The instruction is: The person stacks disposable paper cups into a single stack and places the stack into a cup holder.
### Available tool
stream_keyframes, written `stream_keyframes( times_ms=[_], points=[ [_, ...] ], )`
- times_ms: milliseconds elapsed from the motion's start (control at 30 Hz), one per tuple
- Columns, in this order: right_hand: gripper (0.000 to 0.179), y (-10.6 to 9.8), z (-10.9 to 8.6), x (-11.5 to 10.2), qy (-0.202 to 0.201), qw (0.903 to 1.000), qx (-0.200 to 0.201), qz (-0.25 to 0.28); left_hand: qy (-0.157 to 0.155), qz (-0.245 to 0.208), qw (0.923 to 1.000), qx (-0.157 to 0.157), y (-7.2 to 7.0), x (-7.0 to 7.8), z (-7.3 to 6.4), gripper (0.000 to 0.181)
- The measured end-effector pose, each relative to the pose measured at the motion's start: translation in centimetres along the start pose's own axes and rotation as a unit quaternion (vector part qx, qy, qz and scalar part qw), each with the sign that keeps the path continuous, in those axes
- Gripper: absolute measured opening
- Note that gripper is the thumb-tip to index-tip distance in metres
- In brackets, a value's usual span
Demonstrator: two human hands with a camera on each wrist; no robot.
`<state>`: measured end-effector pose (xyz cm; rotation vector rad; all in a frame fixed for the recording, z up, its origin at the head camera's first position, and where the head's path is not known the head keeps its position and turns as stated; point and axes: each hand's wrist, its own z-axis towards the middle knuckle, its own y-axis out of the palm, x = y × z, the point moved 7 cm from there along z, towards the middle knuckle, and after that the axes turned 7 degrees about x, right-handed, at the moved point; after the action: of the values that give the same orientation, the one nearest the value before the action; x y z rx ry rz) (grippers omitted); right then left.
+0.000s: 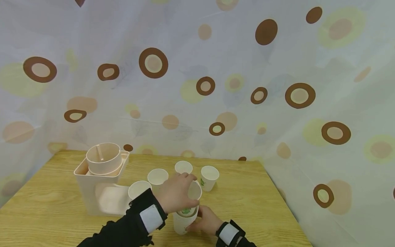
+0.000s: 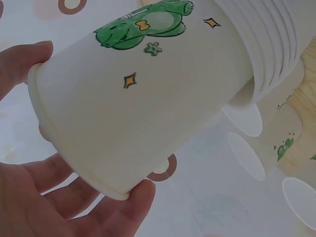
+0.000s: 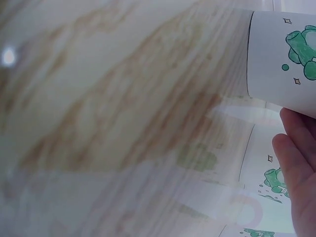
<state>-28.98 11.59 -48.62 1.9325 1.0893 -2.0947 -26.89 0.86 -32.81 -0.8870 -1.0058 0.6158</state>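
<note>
My left hand (image 1: 176,192) pinches the rim of a white paper cup (image 1: 195,191) between thumb and fingers. In the left wrist view, that cup (image 2: 148,98) carries a green cartoon animal, and its lower end sits inside a stack of nested paper cups (image 2: 276,47). The right hand (image 1: 207,220) grips the side of this stack (image 1: 181,224), low over the table. Part of the right hand (image 3: 302,158) also appears in the right wrist view, its fingertips against a printed cup (image 3: 276,59). The left hand and wrist hide part of the cups behind.
Several single paper cups stand upright behind the hands, including one at the right (image 1: 210,178) and one at the left (image 1: 140,188). A beige plastic container (image 1: 87,195) with a round holder (image 1: 103,166) stands left on the wooden table (image 1: 253,212). A patterned curtain (image 1: 185,103) hangs behind.
</note>
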Motion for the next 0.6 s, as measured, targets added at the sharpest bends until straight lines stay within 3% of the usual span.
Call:
stream_keyframes(
  times_ms=[267,500,600],
  points=[
    [0.053,-0.1,0.0,-0.2,0.004,1.0,0.005,-0.004,0.009,-0.012,0.9997,-0.019,1.0,-0.1,0.0,0.058],
    [0.05,0.0,0.0,-0.3,-0.002,0.9999,0.006,-0.011,0.036,0.02,0.9991,-0.008,1.8,-0.2,-0.3,0.056],
    [0.051,0.0,0.0,-0.2,0.002,0.9999,0.01,-0.013,0.032,0.026,0.9991,-0.008,2.0,-0.4,-0.3,0.055]
  ],
)
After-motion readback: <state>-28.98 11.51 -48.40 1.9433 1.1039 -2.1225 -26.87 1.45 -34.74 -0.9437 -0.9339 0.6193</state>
